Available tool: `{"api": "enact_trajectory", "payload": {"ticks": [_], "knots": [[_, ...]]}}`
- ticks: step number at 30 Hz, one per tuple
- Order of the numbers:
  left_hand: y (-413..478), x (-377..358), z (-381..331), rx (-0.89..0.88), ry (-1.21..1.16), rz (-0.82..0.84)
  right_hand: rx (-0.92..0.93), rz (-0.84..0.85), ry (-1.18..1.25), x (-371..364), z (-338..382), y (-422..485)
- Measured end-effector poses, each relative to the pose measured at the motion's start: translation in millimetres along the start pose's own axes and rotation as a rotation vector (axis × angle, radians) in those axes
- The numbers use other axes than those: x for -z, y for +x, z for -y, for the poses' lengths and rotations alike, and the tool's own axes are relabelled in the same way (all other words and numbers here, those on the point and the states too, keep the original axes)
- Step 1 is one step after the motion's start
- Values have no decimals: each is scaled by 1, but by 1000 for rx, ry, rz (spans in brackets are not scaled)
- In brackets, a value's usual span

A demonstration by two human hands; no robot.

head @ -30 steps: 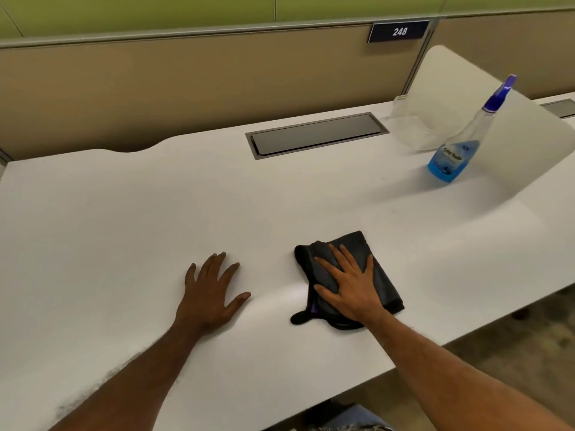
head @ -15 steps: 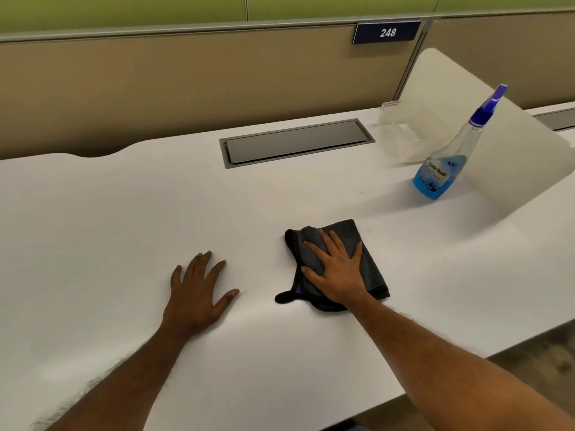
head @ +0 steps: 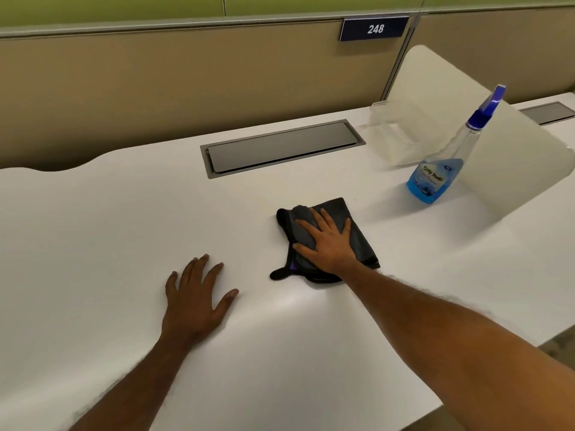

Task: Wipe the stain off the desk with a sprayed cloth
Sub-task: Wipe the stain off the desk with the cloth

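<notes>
The dark cloth [head: 357, 241] lies folded on the white desk [head: 109, 244]. The right hand [head: 329, 244] presses flat on it, fingers spread. The left hand [head: 196, 300] rests flat left of the cloth, fingers spread. The spray bottle [head: 441, 163] stands behind the cloth, to its right.

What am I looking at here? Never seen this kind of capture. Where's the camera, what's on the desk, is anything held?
No machine here: a person works bare-handed, and the single camera sits on their head, looking forward and down. The right hand lies flat, fingers spread, pressing a folded dark cloth onto the white desk. The left hand lies flat on the bare desk, holding nothing. A spray bottle of blue liquid stands untouched at the back right, beside a pale divider panel. A grey cable hatch is set into the desk, and a sign reads 248. I see no stain.
</notes>
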State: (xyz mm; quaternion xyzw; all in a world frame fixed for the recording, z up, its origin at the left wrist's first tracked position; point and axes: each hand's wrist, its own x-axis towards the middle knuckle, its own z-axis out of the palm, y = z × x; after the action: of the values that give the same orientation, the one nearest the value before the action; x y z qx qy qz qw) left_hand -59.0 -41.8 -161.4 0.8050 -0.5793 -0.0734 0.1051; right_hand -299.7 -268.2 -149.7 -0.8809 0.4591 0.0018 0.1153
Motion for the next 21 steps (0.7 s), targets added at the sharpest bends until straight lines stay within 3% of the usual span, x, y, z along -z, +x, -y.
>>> {"api": "enact_trajectory", "payload": {"ticks": [6, 9, 12, 15, 18, 21], "knots": [[25, 1, -5, -21, 8, -17, 6, -2, 269, 17, -1, -8], [39, 2, -11, -29, 3, -37, -70, -212, 438, 27, -8, -15], [56, 1, -25, -33, -40, -41, -248, -311, 407, 33, -26, -19], [72, 1, -47, -55, -78, -55, -396, -296, 350, 37, -47, -19], [87, -1, -78, -57, -316, -58, -520, -206, 417, 42, -61, -15], [100, 0, -118, 104, -568, -33, -554, -97, 589, 46, -65, -7]]}}
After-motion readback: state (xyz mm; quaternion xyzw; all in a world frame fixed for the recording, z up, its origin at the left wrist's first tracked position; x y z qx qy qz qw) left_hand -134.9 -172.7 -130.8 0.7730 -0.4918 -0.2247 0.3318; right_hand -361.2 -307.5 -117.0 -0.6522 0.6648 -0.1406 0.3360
